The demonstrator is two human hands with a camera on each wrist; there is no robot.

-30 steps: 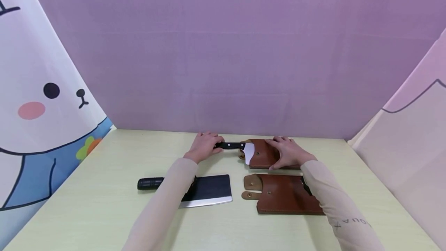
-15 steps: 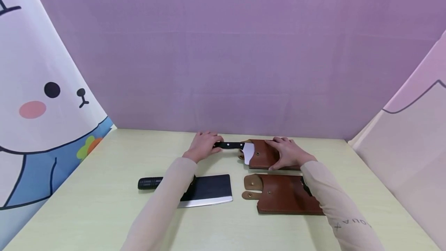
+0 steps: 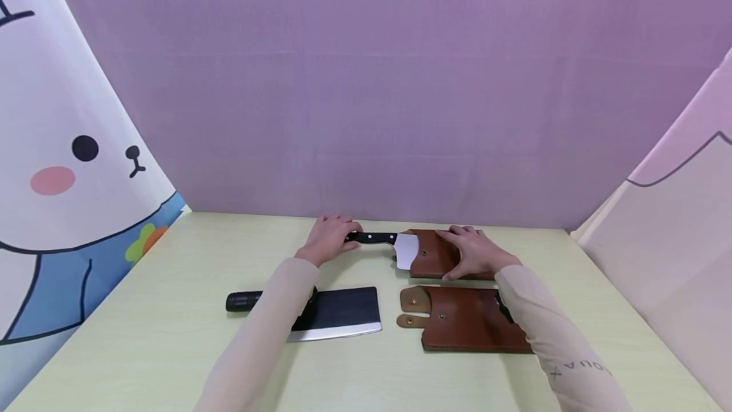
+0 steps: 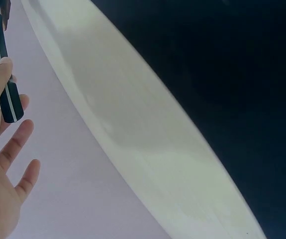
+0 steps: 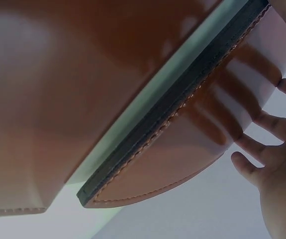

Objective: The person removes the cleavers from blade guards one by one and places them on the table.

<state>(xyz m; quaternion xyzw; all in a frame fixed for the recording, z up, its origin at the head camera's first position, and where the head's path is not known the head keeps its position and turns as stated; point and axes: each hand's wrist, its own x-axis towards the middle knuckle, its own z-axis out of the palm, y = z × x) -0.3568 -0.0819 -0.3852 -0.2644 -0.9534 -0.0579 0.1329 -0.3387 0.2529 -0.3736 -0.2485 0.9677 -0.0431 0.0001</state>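
In the head view my left hand (image 3: 330, 240) pinches the black riveted handle of a cleaver (image 3: 372, 238) between thumb and forefinger. The other fingers spread free of the handle in the left wrist view. A strip of bright blade shows between handle and sheath; the rest is hidden inside the far brown leather knife sheath (image 3: 430, 258). My right hand (image 3: 473, 250) grips this sheath across its width, thumb at the near edge and fingertips at the far edge. In the right wrist view its fingertips touch the glossy, stitched leather.
Nearer on the table (image 3: 366, 380), a second cleaver (image 3: 345, 310) with a dark blade lies partly under my left forearm. To its right lies another brown sheath (image 3: 474, 323), its flap and strap unfastened, partly under my right sleeve. A purple backdrop (image 3: 366, 113) rises behind the table.
My left hand has shifted slightly left with the cleaver, and more of its blade shows outside the sheath. The right hand and the sheath have stayed almost in place.
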